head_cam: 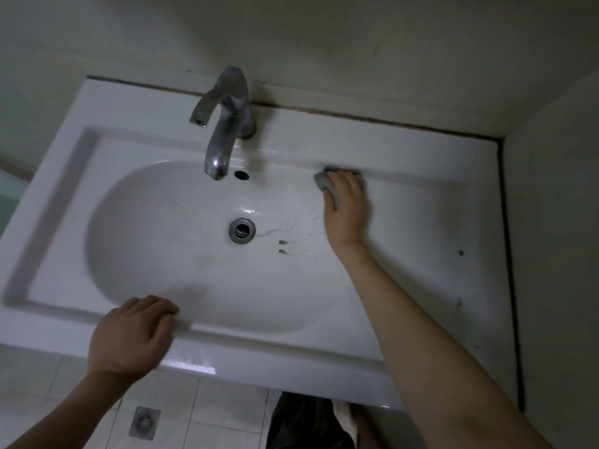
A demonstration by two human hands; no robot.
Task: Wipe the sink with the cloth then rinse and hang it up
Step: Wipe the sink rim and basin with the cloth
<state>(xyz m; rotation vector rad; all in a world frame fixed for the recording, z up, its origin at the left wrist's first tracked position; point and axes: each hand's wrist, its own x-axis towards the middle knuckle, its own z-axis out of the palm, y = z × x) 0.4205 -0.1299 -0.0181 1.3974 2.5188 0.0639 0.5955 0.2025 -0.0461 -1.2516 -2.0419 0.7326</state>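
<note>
A white rectangular sink (421,222) with an oval basin fills the view. My right hand (345,209) presses a small grey cloth (325,184) against the basin's upper right edge, just under the back ledge; the fingers curl over the cloth and hide most of it. My left hand (129,332) rests on the sink's front rim with its fingers curled over the inner edge, holding nothing. Wet streaks and a few dark specks lie on the basin between the drain (242,230) and my right hand.
A chrome tap (227,124) stands at the back centre, its spout over the basin above an overflow hole (241,175). Walls close in behind and on the right. Below the front rim are white floor tiles with a floor drain (144,422).
</note>
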